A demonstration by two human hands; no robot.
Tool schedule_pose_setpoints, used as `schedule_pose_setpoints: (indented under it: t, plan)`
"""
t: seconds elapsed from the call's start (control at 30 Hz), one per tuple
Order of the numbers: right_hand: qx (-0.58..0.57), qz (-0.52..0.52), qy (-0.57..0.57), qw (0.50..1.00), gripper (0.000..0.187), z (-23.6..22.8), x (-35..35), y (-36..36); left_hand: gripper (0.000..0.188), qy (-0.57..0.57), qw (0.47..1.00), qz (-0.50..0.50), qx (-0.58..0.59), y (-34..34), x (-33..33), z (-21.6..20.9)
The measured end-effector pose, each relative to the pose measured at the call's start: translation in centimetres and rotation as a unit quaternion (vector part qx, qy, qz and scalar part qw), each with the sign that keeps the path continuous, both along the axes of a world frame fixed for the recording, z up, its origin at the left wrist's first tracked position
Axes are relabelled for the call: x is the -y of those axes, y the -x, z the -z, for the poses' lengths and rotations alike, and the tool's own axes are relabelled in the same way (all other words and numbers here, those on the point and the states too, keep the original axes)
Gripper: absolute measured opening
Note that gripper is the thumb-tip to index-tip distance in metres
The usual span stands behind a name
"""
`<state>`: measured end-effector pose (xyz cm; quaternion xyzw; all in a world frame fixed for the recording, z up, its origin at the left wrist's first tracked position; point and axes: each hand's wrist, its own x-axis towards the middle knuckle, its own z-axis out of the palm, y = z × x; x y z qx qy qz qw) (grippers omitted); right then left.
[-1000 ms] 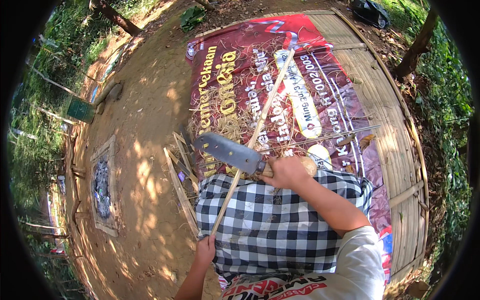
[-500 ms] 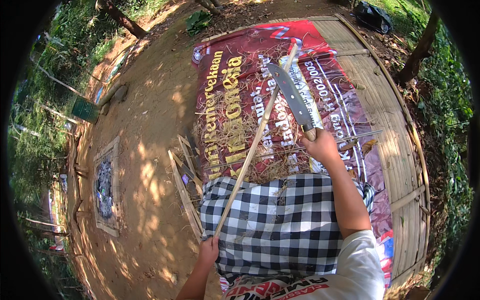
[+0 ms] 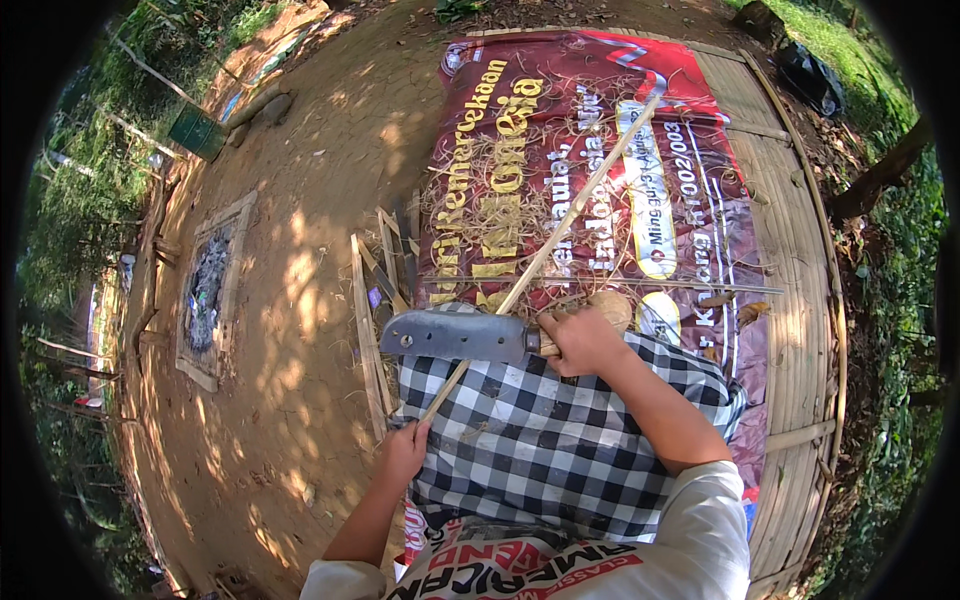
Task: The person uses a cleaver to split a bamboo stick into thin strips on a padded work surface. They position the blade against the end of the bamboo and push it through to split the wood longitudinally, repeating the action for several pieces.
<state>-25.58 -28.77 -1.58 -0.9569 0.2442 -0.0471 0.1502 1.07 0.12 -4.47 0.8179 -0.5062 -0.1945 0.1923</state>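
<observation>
My left hand [image 3: 405, 450] is closed round the near end of a long, pale bamboo strip [image 3: 572, 218], which slants away to the far right. A machete [image 3: 455, 336] with a broad grey blade is gripped by its handle in my right hand [image 3: 583, 338]. Its blade lies crosswise over the strip, tip to the left; whether the edge touches is hard to see. Just behind my right hand shows a round tan wooden piece [image 3: 614, 306]. A black-and-white checkered cloth [image 3: 530, 425] covers my lap. Curly shavings [image 3: 500, 190] litter the dark red banner [image 3: 690, 80] ahead.
Split bamboo pieces [image 3: 366, 330] rest at the banner's left edge. A thin stick [image 3: 700, 287] lies across it. Bamboo slats [image 3: 795, 300] form the platform at right. On the dirt ground at left are a framed ash pit [image 3: 208, 290] and a green container [image 3: 197, 133].
My right hand has drawn the machete back toward my lap, its blade turning from pointing away to pointing left across the strip. My left hand keeps its hold. The view has shifted slightly.
</observation>
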Motion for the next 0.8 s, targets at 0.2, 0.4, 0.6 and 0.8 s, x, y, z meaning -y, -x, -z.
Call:
schedule_pose_setpoints:
  t: [0.2,0.4,0.6,0.8]
  plan:
    - [0.091,0.064,0.021,0.994,0.056,0.5,2.3,2.5,0.035,-0.022,0.988,-0.019,0.153,2.7,0.3,-0.9]
    - [0.17,0.186,-0.179,0.951,0.045,-1.4,1.5,1.9,0.029,0.032,0.987,-0.012,0.157,3.4,0.1,-0.9]
    - [0.291,0.285,-0.42,0.811,0.036,0.6,2.3,1.6,0.024,0.065,0.986,-0.014,0.151,3.0,-0.3,0.0]
    - [0.324,0.291,-0.466,0.771,0.018,-0.9,0.2,1.0,0.021,0.074,0.989,0.007,0.127,1.9,-0.7,0.5]
